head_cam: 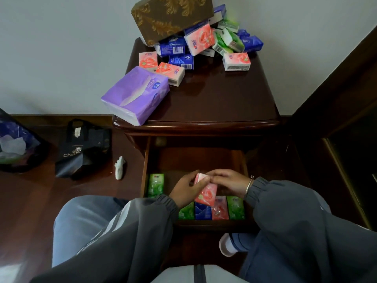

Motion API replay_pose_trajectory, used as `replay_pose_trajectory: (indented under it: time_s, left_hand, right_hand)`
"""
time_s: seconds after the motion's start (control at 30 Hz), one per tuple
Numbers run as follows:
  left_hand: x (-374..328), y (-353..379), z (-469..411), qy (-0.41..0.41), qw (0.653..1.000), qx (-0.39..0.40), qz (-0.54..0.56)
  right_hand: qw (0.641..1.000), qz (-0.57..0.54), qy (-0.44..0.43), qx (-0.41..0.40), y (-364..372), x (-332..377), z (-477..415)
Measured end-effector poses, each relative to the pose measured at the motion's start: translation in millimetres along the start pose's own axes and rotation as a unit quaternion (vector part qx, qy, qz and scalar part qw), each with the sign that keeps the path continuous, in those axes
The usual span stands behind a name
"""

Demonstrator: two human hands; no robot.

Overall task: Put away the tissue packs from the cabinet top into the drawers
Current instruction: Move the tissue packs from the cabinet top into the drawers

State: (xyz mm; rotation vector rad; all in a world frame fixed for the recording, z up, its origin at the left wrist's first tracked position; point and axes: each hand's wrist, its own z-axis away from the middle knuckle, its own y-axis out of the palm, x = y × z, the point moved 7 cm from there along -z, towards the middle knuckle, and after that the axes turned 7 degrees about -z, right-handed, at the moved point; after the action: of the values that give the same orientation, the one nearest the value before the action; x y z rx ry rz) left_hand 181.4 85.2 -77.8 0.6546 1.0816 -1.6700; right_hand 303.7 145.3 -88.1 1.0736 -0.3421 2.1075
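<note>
One pink pack [206, 193] between left hand [186, 190] and right hand [228, 181]; bag [81, 154] lettered "Cha".

The glossy dark red-brown wooden cabinet [214, 99] carries a brown cardboard tissue box [171, 15] patterned with gold leaves, a large lilac-purple soft pack [136, 97] and small wrapped packs: pink rose-printed packs [236, 61], deep blue packs [180, 61], green-and-white packs [232, 39]. The brown wooden drawer [193, 160] holds green, blue and pink ones (the same three colours). The small tilted pack [206, 193] above them is pink, rose-printed.
</note>
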Motion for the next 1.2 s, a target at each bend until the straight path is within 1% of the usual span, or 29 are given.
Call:
replay_pose_trajectory:
  time_s: [0.03, 0.07, 0.1, 0.17, 0.2, 0.23, 0.27, 0.3, 0.37, 0.47, 0.53, 0.67, 0.77, 0.9, 1.2]
  left_hand:
    - [2, -4, -3, 0.001, 1.0, -0.012, -0.027]
    - [8, -15, -7, -0.009, 0.997, -0.047, -0.067]
    - [17, -31, -8, -0.035, 0.987, -0.107, -0.112]
    - [34, -71, 1, -0.079, 0.953, -0.242, -0.165]
    - [42, -89, 8, -0.094, 0.934, -0.289, -0.187]
    - [51, -103, 13, -0.113, 0.92, -0.313, -0.209]
    - [62, -113, 17, -0.138, 0.911, -0.319, -0.222]
    - [73, -119, 20, -0.164, 0.908, -0.315, -0.221]
    - [93, -118, 21, -0.199, 0.919, -0.285, -0.184]
    - [108, -103, 15, -0.21, 0.944, -0.231, -0.106]
    - [110, -98, 14, -0.22, 0.947, -0.217, -0.089]
    - [109, -97, 12, -0.225, 0.946, -0.216, -0.094]
    - [109, -97, 12, -0.219, 0.946, -0.217, -0.099]
    - [110, -96, 11, -0.222, 0.945, -0.216, -0.107]
    - [108, -94, 11, -0.227, 0.943, -0.21, -0.12]
  right_hand:
    - [0.999, 0.039, -0.016, -0.013, -8, 0, -3]
    - [0.996, 0.08, -0.027, -0.037, -18, 1, -6]
    - [0.991, 0.113, -0.033, -0.067, -31, 0, -10]
    - [0.98, 0.152, -0.04, -0.121, -53, -4, -21]
    - [0.975, 0.172, -0.037, -0.139, -60, -8, -26]
    - [0.969, 0.192, -0.031, -0.151, -64, -13, -32]
    - [0.965, 0.209, -0.025, -0.156, -65, -17, -39]
    - [0.961, 0.225, -0.021, -0.159, -65, -21, -47]
    - [0.953, 0.259, -0.016, -0.16, -62, -25, -60]
    - [0.946, 0.295, 0.023, -0.133, -61, -35, -71]
    - [0.944, 0.306, 0.055, -0.111, -62, -43, -72]
    - [0.925, 0.356, 0.034, -0.13, -65, -44, -74]
    - [0.925, 0.359, 0.017, -0.123, -60, -45, -74]
    - [0.931, 0.35, 0.04, -0.099, -56, -47, -73]
    - [0.9, 0.413, 0.055, -0.132, -46, -43, -76]
